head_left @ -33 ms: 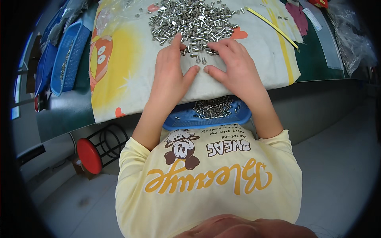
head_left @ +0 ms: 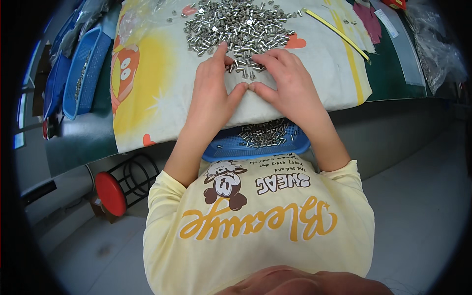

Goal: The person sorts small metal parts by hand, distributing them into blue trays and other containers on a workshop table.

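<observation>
The heap of small metal parts (head_left: 241,24) lies on a patterned cloth (head_left: 324,83) over the counter (head_left: 73,157), toward its far edge, with a few loose ones strung out toward the near edge. The left hand (head_left: 211,81) and right hand (head_left: 285,76) curve round those strays from both sides, each thumb spread wide of its forefinger and the thumb tips about meeting; whether a part is pinched under the curled fingers, I cannot tell. A quick sweep toward the near edge could send parts over it, since the cloth shows no lip there; some might land among the parts in the blue basket (head_left: 223,154) just below that edge, others might miss it and scatter. Dragging fingers could also ruck the cloth and shift the heap, while pressing into its near side might loosen more parts than the hands can gather.
</observation>
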A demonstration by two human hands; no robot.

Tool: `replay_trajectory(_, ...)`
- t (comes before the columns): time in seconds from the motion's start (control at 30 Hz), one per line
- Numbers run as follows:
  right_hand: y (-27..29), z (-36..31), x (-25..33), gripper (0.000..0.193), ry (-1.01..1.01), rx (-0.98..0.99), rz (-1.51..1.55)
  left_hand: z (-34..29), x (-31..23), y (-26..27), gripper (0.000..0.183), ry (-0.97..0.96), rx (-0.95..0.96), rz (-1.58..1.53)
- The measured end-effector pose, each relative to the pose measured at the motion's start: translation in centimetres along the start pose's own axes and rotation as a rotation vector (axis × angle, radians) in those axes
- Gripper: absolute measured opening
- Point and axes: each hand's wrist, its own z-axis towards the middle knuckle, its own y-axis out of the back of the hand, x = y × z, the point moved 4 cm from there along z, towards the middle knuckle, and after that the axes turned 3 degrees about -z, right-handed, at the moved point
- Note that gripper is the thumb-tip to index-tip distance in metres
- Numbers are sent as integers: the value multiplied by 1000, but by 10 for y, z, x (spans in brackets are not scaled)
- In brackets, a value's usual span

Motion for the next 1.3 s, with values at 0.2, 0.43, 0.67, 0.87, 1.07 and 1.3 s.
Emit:
replay_trajectory(0.2, -1, -4, 6, 32, 45, 24, 81, -10, -2, 3, 75, 50, 107, -150)
replay_trajectory(0.43, 2, -13, 11, 24, 33, 11, 87, -14, 0, 1, 69, -57, 32, -163)
replay_trajectory(0.67, 0, -11, 15, 18, 71, 14, 58, -14, -4, 3, 60, -46, 114, -143)
replay_trajectory(0.87, -2, -10, 11, 17, 108, 33, 86, -19, -6, 4, 59, -36, 131, -213)
replay_trajectory(1.07, 0, -9, 14, 17, 132, 17, 93, -18, -10, 4, 60, -86, 102, -159)
replay_trajectory(1.3, -3, -10, 14, 15, 164, 48, 80, -15, -9, 1, 54, -90, 71, -103)
